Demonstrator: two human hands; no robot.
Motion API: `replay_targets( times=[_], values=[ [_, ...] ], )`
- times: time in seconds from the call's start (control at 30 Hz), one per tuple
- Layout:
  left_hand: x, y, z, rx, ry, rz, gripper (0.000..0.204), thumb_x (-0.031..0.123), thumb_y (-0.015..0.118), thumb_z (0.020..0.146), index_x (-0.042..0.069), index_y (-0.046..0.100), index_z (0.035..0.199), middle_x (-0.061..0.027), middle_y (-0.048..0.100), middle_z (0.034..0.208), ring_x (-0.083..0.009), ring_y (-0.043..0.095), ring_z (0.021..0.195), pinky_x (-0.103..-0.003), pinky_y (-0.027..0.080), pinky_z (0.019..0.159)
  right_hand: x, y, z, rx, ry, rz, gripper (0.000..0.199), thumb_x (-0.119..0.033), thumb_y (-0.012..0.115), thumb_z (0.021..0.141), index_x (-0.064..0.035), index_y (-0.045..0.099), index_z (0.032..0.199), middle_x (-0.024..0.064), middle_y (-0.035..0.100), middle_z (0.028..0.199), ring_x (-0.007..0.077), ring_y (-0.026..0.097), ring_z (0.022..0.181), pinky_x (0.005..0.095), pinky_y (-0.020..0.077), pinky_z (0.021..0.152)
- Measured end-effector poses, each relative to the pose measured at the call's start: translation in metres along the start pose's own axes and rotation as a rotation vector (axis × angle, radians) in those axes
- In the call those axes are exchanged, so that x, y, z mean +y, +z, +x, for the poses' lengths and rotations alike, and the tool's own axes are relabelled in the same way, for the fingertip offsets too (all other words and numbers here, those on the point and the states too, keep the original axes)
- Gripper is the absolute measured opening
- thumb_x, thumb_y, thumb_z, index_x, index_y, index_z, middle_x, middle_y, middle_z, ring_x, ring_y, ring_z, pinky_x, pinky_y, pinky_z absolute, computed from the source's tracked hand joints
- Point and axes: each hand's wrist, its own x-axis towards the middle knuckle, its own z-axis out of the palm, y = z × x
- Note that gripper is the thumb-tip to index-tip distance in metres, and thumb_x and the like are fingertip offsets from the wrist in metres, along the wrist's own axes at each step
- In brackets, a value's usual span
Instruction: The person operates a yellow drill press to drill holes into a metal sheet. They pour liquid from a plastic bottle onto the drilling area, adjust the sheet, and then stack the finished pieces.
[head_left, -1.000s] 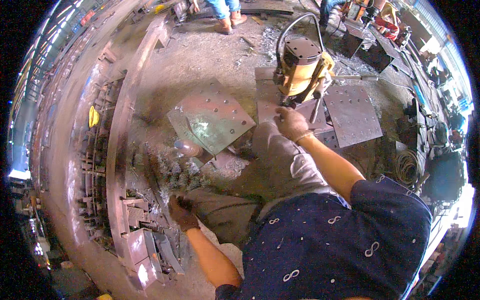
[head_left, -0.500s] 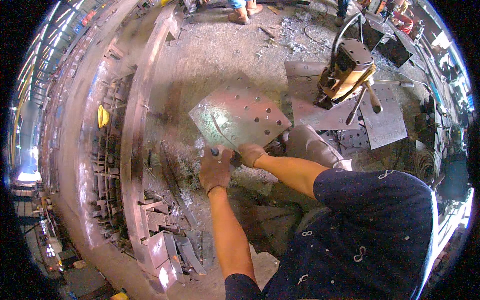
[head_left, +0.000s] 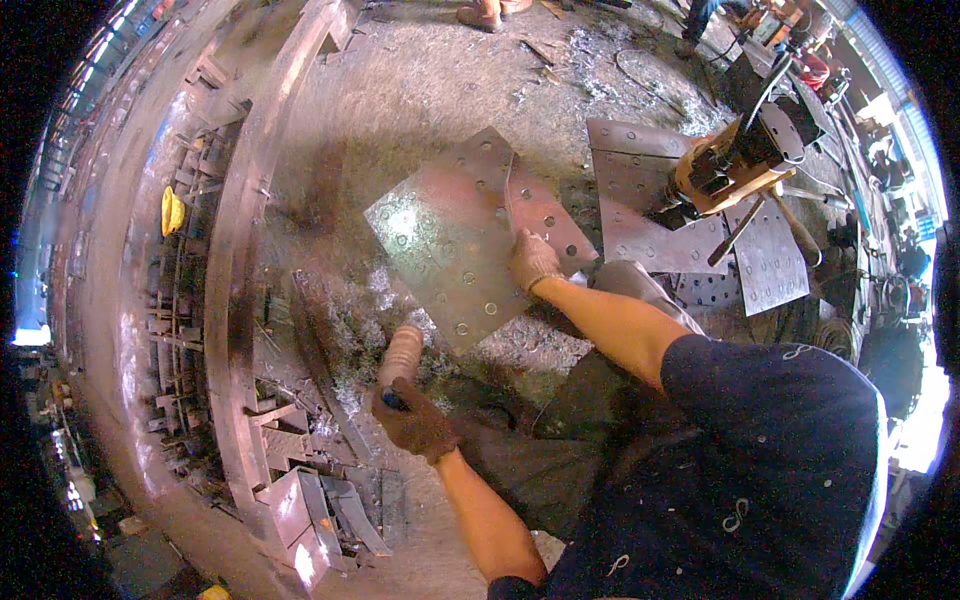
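Observation:
My gloved left hand [head_left: 412, 418] is closed around one end of a ribbed, pale plastic bottle [head_left: 403, 352], beside the near-left edge of a steel plate [head_left: 435, 235]. Something small and blue shows at its fingers. Over the plate's right part, my gloved right hand [head_left: 534, 262] has curled fingers, and a thin dark rod [head_left: 511, 190] runs from them across the surface. Ring marks cover the plate's left side; dark round holes line its right side. Lamp glare whitens one patch.
At the right, a yellow magnetic drill [head_left: 740, 165] stands on another marked plate [head_left: 640, 225], next to a smaller plate [head_left: 770, 265]. A long steel beam [head_left: 228, 260] runs along the left. Metal shavings [head_left: 375, 320] lie near the bottle. Other people's feet [head_left: 490, 14] show at the top.
My left hand has drawn back toward me with the bottle, which now tilts away from it. My right hand has moved from the plate's near edge forward onto its right part, carrying the rod.

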Motion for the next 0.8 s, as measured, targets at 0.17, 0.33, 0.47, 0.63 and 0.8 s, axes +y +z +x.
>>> replay_targets(
  times=[0.17, 0.33, 0.47, 0.63, 0.8],
  values=[
    [-0.057, 0.008, -0.010, 0.076, -0.200, -0.001, 0.053, 0.047, 0.067, 0.104, -0.002, 0.067, 0.125, -0.0255, 0.075, 0.118, -0.0427, 0.073, 0.103, -0.051, 0.058, 0.087, -0.066, 0.031, 0.013, -0.135, -0.444, -0.106, 0.026, -0.014, 0.068, 0.090, -0.0040, 0.074, 0.113, 0.0229, 0.077, 0.117, 0.0425, 0.075, 0.108, 0.0529, 0.0619, 0.090],
    [-0.128, -0.023, -0.001, 0.122, -0.101, 0.176, 0.048, 0.042, 0.068, 0.105, -0.003, 0.068, 0.121, -0.0252, 0.075, 0.117, -0.0425, 0.073, 0.103, -0.049, 0.058, 0.087, -0.146, 0.056, -0.027, -0.523, -0.860, -0.407, 0.023, -0.007, 0.074, 0.084, -0.0036, 0.077, 0.107, 0.0193, 0.080, 0.106, 0.0357, 0.079, 0.103, 0.0497, 0.0647, 0.080],
    [-0.224, -0.054, -0.023, 0.154, -0.065, 0.410, 0.055, 0.047, 0.066, 0.105, -0.004, 0.066, 0.123, -0.0269, 0.074, 0.114, -0.0434, 0.071, 0.099, -0.051, 0.056, 0.090, -0.132, 0.030, -0.107, -0.535, -0.788, -0.156, 0.027, -0.003, 0.069, 0.086, -0.0053, 0.077, 0.111, 0.0206, 0.079, 0.108, 0.0372, 0.079, 0.101, 0.0507, 0.0643, 0.077],
    [-0.150, -0.100, -0.062, 0.031, -0.389, 0.290, 0.059, 0.052, 0.063, 0.106, -0.005, 0.065, 0.123, -0.0272, 0.071, 0.121, -0.0439, 0.069, 0.104, -0.053, 0.054, 0.092, 0.080, 0.038, -0.058, -0.039, -0.415, -0.067, 0.034, -0.013, 0.061, 0.095, -0.0057, 0.068, 0.127, 0.0224, 0.076, 0.113, 0.0414, 0.077, 0.095, 0.0559, 0.0621, 0.077],
    [-0.198, -0.159, -0.135, 0.084, -0.511, 0.301, 0.051, 0.044, 0.066, 0.106, -0.005, 0.066, 0.120, -0.0245, 0.071, 0.121, -0.0407, 0.069, 0.105, -0.051, 0.055, 0.092, 0.064, 0.021, -0.104, 0.159, -0.357, 0.179, 0.031, -0.012, 0.057, 0.097, -0.0020, 0.073, 0.122, 0.0249, 0.076, 0.109, 0.0434, 0.076, 0.093, 0.0525, 0.0624, 0.079]
  ],
)
